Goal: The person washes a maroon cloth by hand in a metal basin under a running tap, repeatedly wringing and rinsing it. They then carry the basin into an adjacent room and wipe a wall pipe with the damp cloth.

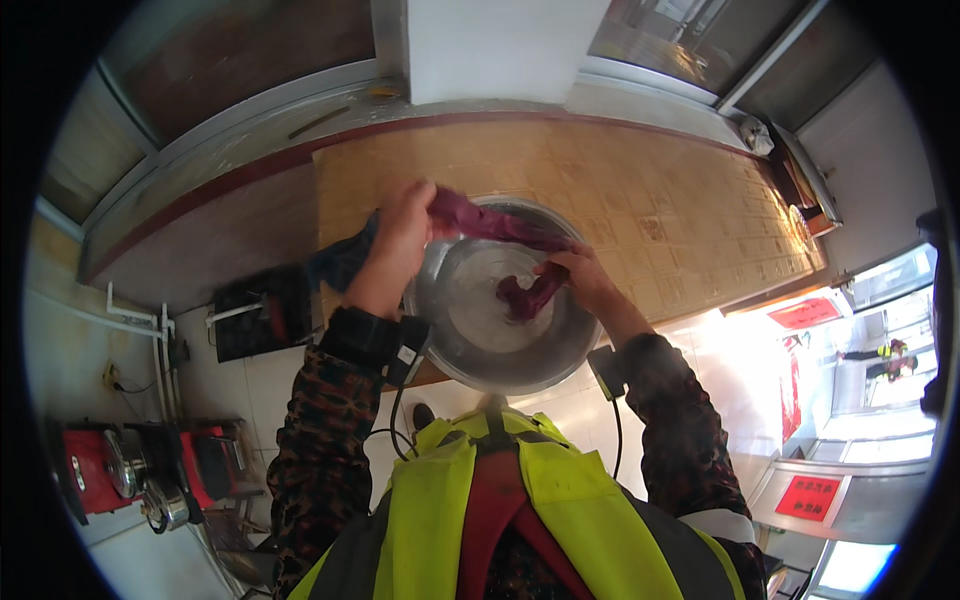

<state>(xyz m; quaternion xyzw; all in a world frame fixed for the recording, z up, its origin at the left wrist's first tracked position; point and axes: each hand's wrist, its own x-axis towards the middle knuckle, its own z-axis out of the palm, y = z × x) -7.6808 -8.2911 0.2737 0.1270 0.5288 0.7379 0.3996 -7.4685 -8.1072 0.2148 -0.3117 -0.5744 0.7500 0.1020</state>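
Note:
A purple-red cloth is stretched between my two hands above a round metal basin. My left hand, slightly blurred, grips one end over the basin's far left rim. Toward the other end, my right hand holds the cloth near the right rim. Below that hand the cloth's loose end hangs down into the basin, where what looks like water covers the bottom. Beside my left wrist lies a dark blue cloth, partly hidden by my forearm.
Under the basin is a table with a tan patterned cover. White pipes run along the wall at left, near red-and-black items with metal pots. Windows and a ledge stand behind. Through the doorway at right, people are visible.

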